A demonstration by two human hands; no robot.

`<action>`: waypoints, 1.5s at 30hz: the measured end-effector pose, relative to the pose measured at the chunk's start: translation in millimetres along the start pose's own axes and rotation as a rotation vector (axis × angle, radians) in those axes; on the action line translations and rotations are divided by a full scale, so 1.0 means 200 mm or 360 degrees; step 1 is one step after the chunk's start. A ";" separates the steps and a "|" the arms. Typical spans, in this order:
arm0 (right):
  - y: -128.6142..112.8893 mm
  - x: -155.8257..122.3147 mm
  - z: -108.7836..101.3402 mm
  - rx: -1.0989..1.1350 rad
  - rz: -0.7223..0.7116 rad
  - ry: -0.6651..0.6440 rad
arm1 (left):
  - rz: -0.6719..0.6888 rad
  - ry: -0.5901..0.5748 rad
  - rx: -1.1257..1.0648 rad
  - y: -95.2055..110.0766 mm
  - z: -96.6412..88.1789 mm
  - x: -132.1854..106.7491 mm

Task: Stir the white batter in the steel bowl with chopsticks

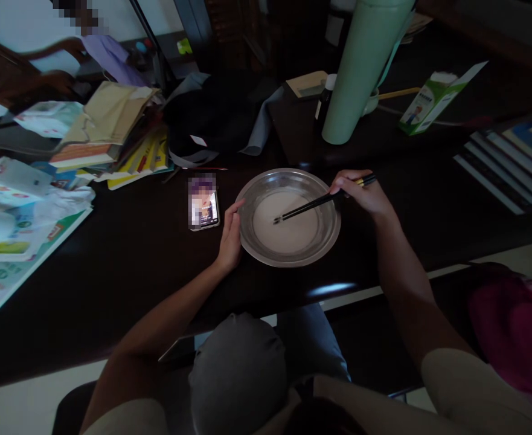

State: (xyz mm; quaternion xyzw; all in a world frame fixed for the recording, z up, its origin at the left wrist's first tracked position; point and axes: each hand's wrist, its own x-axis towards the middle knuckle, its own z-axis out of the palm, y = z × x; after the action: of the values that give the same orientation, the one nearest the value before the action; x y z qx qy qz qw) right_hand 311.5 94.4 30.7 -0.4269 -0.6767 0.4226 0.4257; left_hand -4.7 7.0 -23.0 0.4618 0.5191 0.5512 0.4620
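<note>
A round metal bowl [288, 263] sits on the dark table, holding a milky, off-white liquid [288, 237]. My left hand [230, 240] grips the bowl's left side, fingers against the rim. Black chopsticks with gold bands [308, 206] are held in my right hand [360, 192] over the bowl's right rim. Their tips reach the liquid near the middle of the bowl. Just left of my left hand lies a phone [209, 212] with its screen lit.
Stacked books and papers [107, 124] and tissue packs [9, 181] crowd the left. Behind the bowl are a black bag [220, 118], a tall green bottle [360, 72] and a green-white carton [429, 106]. Books [496, 169] lie at right. A person in purple [112, 57] is at far left.
</note>
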 end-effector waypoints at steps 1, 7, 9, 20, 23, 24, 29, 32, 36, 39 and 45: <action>0.00 0.00 0.00 0.0022 -0.0002 0.0071 | 0.0003 0.0002 0.0000 0.00 0.00 0.00; -0.01 0.00 0.00 0.0052 0.0016 0.0046 | 0.0027 -0.0016 0.0033 0.01 0.00 0.00; -0.02 0.00 0.01 0.0002 0.0007 -0.0040 | 0.0043 -0.0032 0.0026 0.00 0.00 0.00; 0.00 0.00 0.00 0.0010 0.0010 -0.0049 | 0.0005 -0.0014 0.0002 0.00 0.00 0.00; 0.01 0.00 -0.01 0.0068 -0.0027 0.0143 | 0.0009 -0.0020 0.0000 0.00 0.00 0.00; 0.01 0.00 -0.01 0.0130 -0.0022 0.0205 | 0.0004 -0.0026 -0.0003 0.00 0.00 0.00; 0.00 0.00 0.00 0.0071 0.0031 -0.0072 | 0.0009 -0.0028 -0.0011 0.00 0.00 0.00; 0.00 0.00 0.00 0.0013 -0.0007 -0.0038 | 0.0017 -0.0013 -0.0014 0.00 0.00 0.00; 0.01 0.00 -0.01 0.0138 0.0010 0.0173 | 0.0014 -0.0015 -0.0007 0.00 0.00 0.00; 0.00 0.00 -0.01 0.0060 0.0037 -0.0048 | 0.0036 -0.0025 -0.0002 0.00 0.00 0.00; 0.00 0.00 -0.01 0.0078 0.0009 0.0154 | 0.0059 -0.0006 0.0083 0.01 0.00 0.00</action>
State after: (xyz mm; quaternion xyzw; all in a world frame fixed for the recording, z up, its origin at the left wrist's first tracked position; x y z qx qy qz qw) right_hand 312.7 94.5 31.0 -0.4382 -0.6435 0.4191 0.4671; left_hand -5.5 6.5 -21.6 0.4843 0.5237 0.5452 0.4404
